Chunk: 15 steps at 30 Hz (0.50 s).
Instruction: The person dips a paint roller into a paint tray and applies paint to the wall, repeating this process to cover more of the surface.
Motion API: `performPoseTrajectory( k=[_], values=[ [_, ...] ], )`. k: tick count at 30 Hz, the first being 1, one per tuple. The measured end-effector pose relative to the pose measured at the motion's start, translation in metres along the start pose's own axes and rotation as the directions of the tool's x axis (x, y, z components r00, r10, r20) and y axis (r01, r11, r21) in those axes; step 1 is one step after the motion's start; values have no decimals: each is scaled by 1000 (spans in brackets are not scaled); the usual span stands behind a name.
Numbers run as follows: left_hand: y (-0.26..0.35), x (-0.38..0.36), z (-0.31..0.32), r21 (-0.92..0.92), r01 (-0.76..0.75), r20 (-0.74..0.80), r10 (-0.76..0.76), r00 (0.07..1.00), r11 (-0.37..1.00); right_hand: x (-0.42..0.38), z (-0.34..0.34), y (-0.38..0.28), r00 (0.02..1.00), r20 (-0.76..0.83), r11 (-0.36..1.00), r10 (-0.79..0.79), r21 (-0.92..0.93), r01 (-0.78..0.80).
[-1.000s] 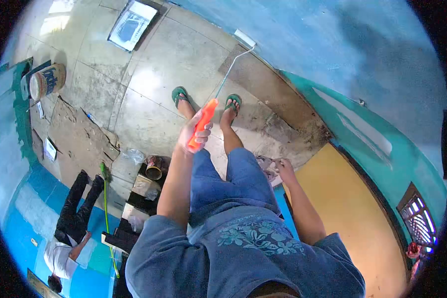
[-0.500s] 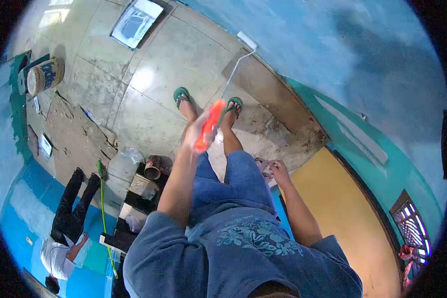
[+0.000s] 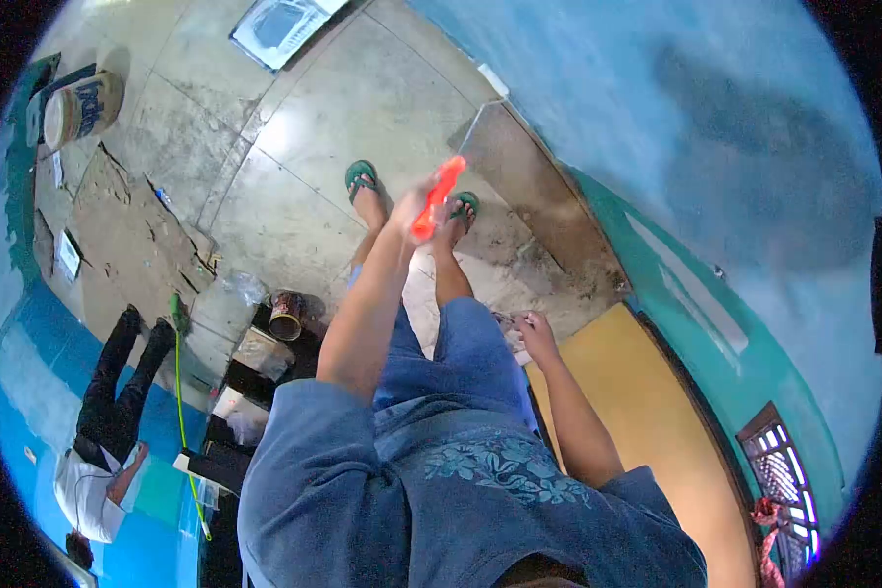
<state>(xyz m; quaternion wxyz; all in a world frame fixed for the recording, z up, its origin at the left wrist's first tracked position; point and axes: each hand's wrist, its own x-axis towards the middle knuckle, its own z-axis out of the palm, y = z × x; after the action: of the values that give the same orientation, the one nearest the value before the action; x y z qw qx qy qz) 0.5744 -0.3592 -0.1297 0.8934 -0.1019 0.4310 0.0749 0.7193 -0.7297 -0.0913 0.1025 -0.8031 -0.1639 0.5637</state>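
Observation:
My left hand is closed round the orange handle of a paint roller. A thin metal rod runs from the handle to the white roller head, which lies along the foot of the blue wall. Down by my right thigh, my right hand has its fingers bent on a crumpled greyish-pink cloth, partly hidden by my leg. Both feet, in green flip-flops, stand on the tiled floor.
A paint tray lies on the floor ahead. A bucket, a brown can and cluttered dark furniture are to the left. Another person stands behind left, near a green pole. A yellow panel is at right.
My left hand has pushed the roller handle forward and to the right. The roller head still lies at the wall's base. My view has shifted slightly; the right hand stays by my thigh.

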Motion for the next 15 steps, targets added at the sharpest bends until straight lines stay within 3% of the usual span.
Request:
performPoseTrajectory(
  k=[2,4,6,7,8,10,14,15],
  values=[
    [3,-43,-11,-88,61,38,-57,998,994,-6,-6,-21,999,35,999,22,24,-23],
    [10,-87,-4,9,-5,193,3,981,1000,-5,-6,-23,997,23,995,67,75,-68],
    [19,-92,2,32,3,153,-8,988,999,3,-5,-21,994,19,986,110,123,-111],
    [20,-93,3,54,16,109,-22,994,998,8,-6,-18,998,-5,997,56,47,-56],
    [22,-84,2,51,12,110,-17,994,999,13,-4,-15,1000,-26,1000,0,-30,-1],
    [30,-38,-5,85,33,0,-33,999,996,26,6,-8,999,-47,1000,9,-10,-9],
    [48,38,-18,-64,97,82,-92,992,993,14,13,-56,1000,6,1000,4,-30,-4],
    [50,39,-12,-68,85,68,-80,994,994,7,13,-62,973,48,958,-226,-171,231]
  ],
)
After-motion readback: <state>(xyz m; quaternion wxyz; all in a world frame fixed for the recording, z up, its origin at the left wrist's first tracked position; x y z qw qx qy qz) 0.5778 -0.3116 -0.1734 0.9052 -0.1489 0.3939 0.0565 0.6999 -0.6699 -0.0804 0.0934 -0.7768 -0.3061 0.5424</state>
